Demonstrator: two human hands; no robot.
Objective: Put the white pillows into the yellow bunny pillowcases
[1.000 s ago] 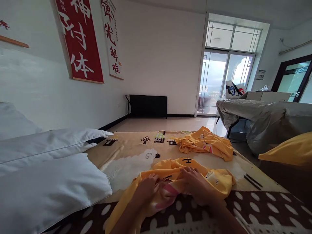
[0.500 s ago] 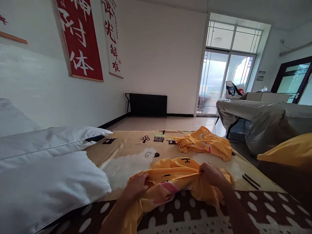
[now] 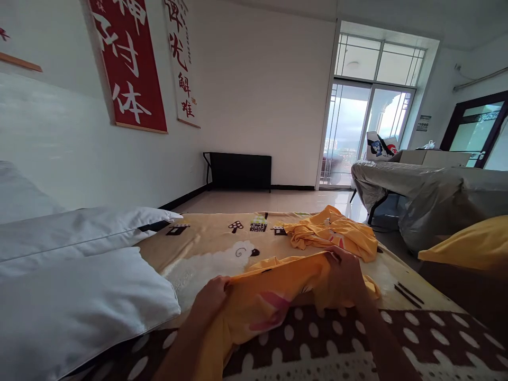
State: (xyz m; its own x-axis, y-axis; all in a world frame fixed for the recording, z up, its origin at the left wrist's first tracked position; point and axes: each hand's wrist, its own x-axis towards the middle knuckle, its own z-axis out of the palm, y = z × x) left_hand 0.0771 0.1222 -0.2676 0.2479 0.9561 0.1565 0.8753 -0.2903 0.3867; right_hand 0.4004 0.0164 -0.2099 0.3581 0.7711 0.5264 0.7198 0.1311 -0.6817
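Observation:
A yellow pillowcase (image 3: 273,301) with a pink print is stretched between my two hands. My left hand (image 3: 210,296) pinches its edge at the left. At the right, my right hand (image 3: 344,272) grips the same edge, held a little higher. The upper edge is drawn nearly straight, and the lower part hangs in folds over the blanket (image 3: 293,330). Just beyond my right hand lies a second crumpled yellow cloth (image 3: 333,227) with a similar print.
White pillows (image 3: 91,301) are piled along the left. A yellow cushion (image 3: 472,243) shows at the right edge. Past the bed stand a plastic-covered table (image 3: 428,180) with boxes on it and a low black panel (image 3: 240,170) against the wall.
Both hands have raised the pillowcase edge and pulled it taut. My right hand has moved up, my left slightly left. The loose folds between them have flattened.

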